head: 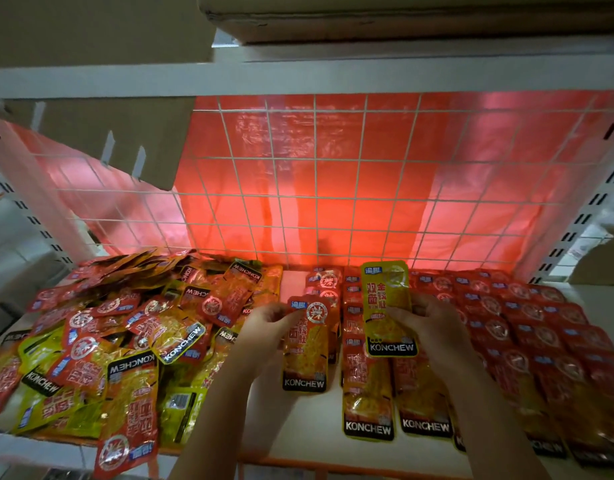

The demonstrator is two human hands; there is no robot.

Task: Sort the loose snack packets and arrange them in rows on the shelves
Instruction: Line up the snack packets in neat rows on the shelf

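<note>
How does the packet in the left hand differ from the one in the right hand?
The red-topped foil snack packet, pinched by the left hand, has a red upper half with a round seal; the yellow foil snack packet, pinched by the right hand, is yellow all over. The red-topped one sits lower and tilts slightly; the yellow one is raised higher, near the ordered rows. Both read KONCHEW at the bottom.

Shelf (305,420) carries everything. Loose packet heap (118,341) on left half, packets overlapping, some hanging over front edge. Overlapping packet rows (506,341) on right half, running front to back. Bare gap between heap and rows. Left hand (264,327) holds one packet (307,348) over gap; right hand (433,323) holds another packet (388,306) above rows. Wire grid (333,174) behind, plastic sheet (333,216) behind grid. Cardboard boxes (402,15) on upper shelf.
</note>
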